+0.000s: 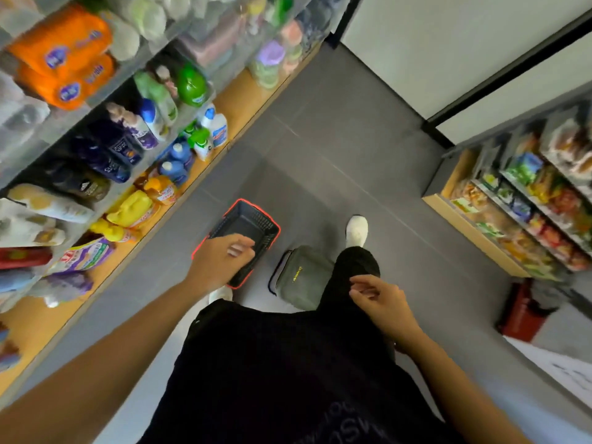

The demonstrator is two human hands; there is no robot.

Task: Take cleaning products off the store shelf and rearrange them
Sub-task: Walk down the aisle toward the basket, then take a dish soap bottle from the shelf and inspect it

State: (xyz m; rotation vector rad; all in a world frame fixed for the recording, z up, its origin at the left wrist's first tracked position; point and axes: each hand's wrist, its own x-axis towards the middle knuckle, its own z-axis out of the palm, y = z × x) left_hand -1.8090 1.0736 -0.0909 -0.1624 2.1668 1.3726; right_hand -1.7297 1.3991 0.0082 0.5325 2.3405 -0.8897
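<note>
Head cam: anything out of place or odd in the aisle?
A grey-green fabric bag lies on the grey floor beside the red-rimmed black plastic basket, near the person's white shoe: a possible trip hazard. No spill visible.

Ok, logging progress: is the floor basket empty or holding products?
Empty as far as visible: the basket shows only bare dark mesh; the left hand hides one part.

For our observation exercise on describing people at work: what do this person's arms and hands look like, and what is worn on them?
The left arm and right arm are bare, with no sleeves in sight. The left hand and right hand wear no gloves, and no rings show. Blur hides finer detail.
</note>
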